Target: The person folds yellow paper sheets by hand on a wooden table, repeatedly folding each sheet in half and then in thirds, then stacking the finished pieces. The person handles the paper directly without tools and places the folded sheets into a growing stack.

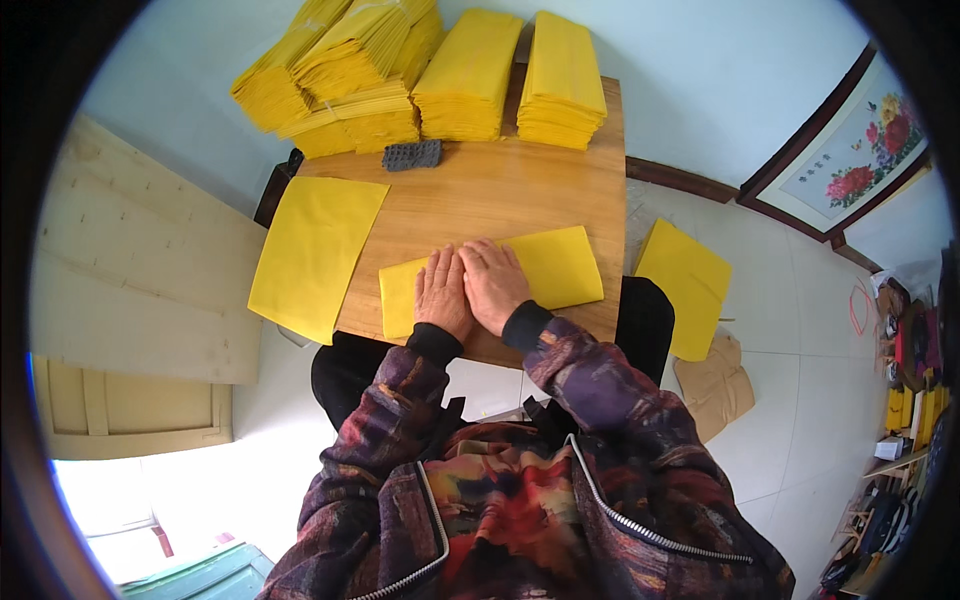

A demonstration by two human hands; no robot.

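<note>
A folded yellow paper sheet point(560, 265) lies across the near part of the wooden table, long and narrow. Both my hands rest flat on its left half, side by side and touching. My left hand point(442, 294) has its fingers stretched out over the paper. My right hand point(494, 285) lies against it, fingers extended and pressing down on the sheet. Neither hand grips anything. To the left, a flat unfolded yellow sheet point(318, 255) lies at the table's edge, its near corner hanging over.
Stacks of folded yellow paper point(468, 80) line the far side of the wooden table point(480, 195), with a dark grey textured block point(412, 155) before them. Right of the table are more yellow sheets point(685, 285) and brown paper point(716, 385). A wooden board point(140, 260) stands left.
</note>
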